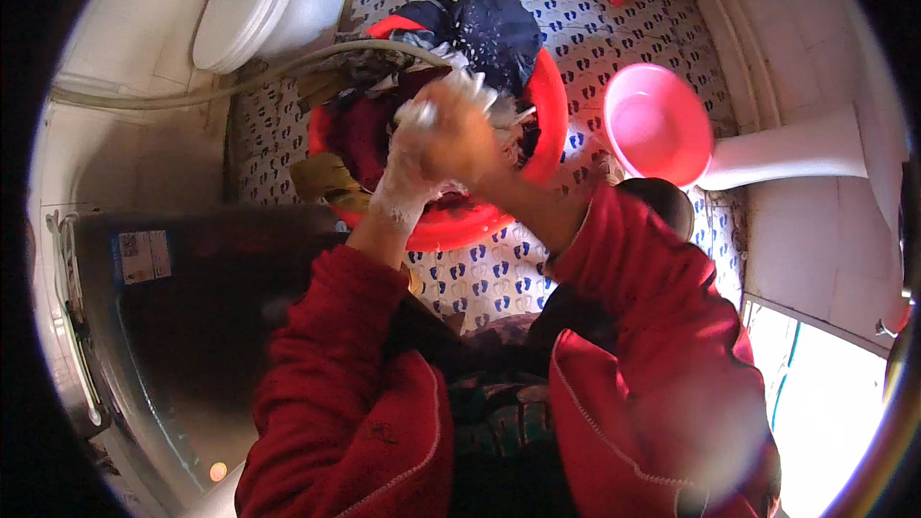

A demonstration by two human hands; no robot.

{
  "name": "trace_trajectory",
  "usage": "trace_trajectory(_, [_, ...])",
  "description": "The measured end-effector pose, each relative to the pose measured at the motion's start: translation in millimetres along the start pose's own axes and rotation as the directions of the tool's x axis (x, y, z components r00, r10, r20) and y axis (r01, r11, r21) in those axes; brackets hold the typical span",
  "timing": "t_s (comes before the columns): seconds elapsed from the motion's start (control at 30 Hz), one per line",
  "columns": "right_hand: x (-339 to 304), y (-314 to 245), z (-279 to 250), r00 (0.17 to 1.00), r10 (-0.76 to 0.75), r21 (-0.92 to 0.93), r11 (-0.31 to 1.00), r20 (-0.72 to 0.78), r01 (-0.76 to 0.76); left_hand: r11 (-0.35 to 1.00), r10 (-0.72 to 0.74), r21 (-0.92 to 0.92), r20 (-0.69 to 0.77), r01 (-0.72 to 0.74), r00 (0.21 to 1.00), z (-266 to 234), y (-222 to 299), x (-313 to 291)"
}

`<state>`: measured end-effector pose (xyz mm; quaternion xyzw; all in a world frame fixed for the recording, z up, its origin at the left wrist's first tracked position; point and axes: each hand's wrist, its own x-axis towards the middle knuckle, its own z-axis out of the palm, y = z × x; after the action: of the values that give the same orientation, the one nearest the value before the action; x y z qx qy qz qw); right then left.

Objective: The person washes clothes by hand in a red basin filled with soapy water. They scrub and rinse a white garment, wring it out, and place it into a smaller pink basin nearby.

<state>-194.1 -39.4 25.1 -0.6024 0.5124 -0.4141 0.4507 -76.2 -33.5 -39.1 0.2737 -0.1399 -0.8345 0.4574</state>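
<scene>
A: How do my hands stand?

B: Your left hand [413, 152] and right hand [465, 134] press together over the red tub [549, 115]. They are blurred, so I can't tell whether your fingers close on anything.

A: Where's the pale cloth [474, 88]?

B: In the tub, just beyond your knuckles, nearer your right hand. It's bunched, with no clear long axis.

A: And around it?

B: Dark clothing [494, 34] lies at the far side, maroon cloth [357, 139] to your left. The pieces overlap too much to count.

A: Count the rest.

B: Two hands, one red tub, one hose [240, 86] arching in from your left, one pink basin [657, 129] to your right.
</scene>
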Motion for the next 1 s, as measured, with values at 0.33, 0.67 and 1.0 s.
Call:
trace_trajectory(0.33, [27.8, 83.3, 10.6, 0.915, -0.237, -0.298, 0.945, -0.328, 0.138, -0.236, 0.495, 0.909, 0.416, -0.342, 0.763, -51.2, -35.4, 33.6])
trace_trajectory(0.67, [29.8, 106.7, -4.9, 0.962, -0.005, -0.134, 0.990, -0.274, -0.033, 0.192, 0.466, 0.971, 0.040, -0.145, 0.884, -44.4, -60.7, 42.2])
trace_trajectory(1.0, [25.3, 134.3, 2.9, 0.963, 0.231, -0.072, 0.967, -0.137, -0.242, 0.988, 0.154, 0.053, -0.261, -0.145, 0.953, 22.5, -29.2, 20.7])
